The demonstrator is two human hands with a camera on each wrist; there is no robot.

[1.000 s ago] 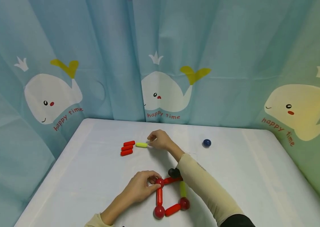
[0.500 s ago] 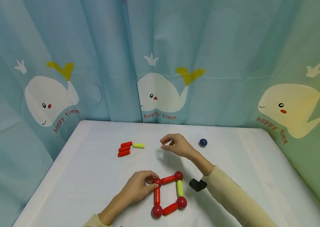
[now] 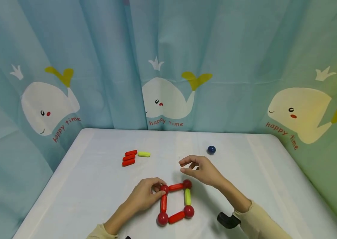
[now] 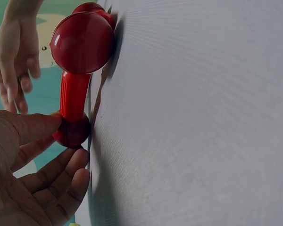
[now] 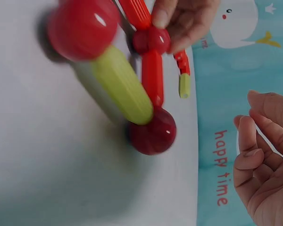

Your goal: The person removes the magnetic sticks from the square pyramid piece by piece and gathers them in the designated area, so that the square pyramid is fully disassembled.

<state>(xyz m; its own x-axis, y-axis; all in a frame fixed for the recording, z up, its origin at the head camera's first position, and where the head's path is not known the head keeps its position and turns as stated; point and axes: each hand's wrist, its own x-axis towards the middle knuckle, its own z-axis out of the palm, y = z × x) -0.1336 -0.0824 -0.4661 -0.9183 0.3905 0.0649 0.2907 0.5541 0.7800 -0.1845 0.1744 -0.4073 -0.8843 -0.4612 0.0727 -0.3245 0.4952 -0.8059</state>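
Observation:
Red balls and rods form a four-sided frame lying on the white table, with a yellow-green rod (image 3: 187, 197) as its right side. My left hand (image 3: 145, 196) pinches the red ball (image 3: 164, 189) at the frame's far left corner between thumb and fingers. In the left wrist view, a red rod (image 4: 74, 96) runs from that ball to the near left ball (image 4: 82, 43). My right hand (image 3: 203, 171) hovers above and beyond the far right ball (image 3: 187, 184). Its fingers are loosely bent, and nothing is between them in the right wrist view.
Farther back on the table (image 3: 96, 186) lie several loose rods: red rods (image 3: 128, 158) side by side and a yellow-green rod (image 3: 144, 154) by them. A dark blue ball (image 3: 211, 150) sits at the back right. A blue-green curtain (image 3: 111, 66) with whales hangs behind.
My right hand has drawn back from beside the loose yellow-green rod, moving right and nearer, with nothing in it. The left hand keeps its pinch on the red ball.

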